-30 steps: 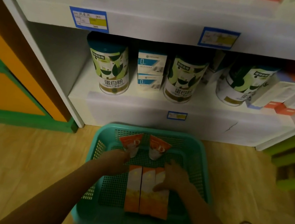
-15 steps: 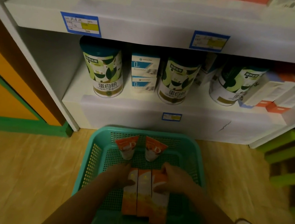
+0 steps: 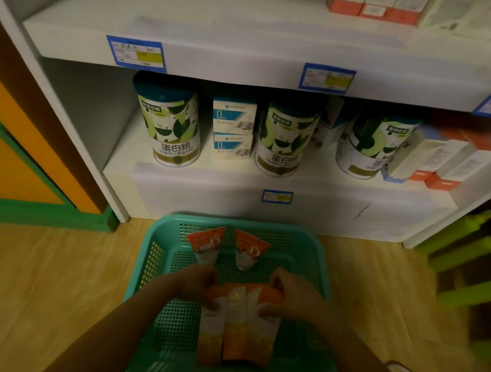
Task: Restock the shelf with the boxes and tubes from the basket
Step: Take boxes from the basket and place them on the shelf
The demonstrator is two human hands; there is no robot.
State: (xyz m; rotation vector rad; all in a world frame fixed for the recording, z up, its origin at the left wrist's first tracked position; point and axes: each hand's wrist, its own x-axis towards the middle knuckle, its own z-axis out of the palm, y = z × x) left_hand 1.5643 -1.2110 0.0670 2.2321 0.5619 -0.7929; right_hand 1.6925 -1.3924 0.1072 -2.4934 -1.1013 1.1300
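Note:
A teal mesh basket [image 3: 154, 267] stands on the wooden floor below the white shelf [image 3: 194, 192]. Three long orange-and-white boxes [image 3: 237, 328] lie side by side in it, their far ends raised. My left hand [image 3: 196, 282] grips the left side of the bundle and my right hand [image 3: 292, 296] grips the right side, squeezing the boxes together. Two orange-and-white tubes [image 3: 205, 247] lean against the basket's far wall, just beyond my fingers.
The lower shelf holds three green-and-white cans [image 3: 171, 128], stacked small white-blue boxes [image 3: 234, 129] and white-orange boxes [image 3: 443, 159] at the right. The upper shelf board [image 3: 225, 30] is bare at the left, with boxes [image 3: 372, 1] at the far right. Green rails [image 3: 476, 242] stand right.
Both hands slid from resting on the boxes to clamping the bundle from each side. The boxes' far ends have lifted off the basket floor. The camera tilted up a little.

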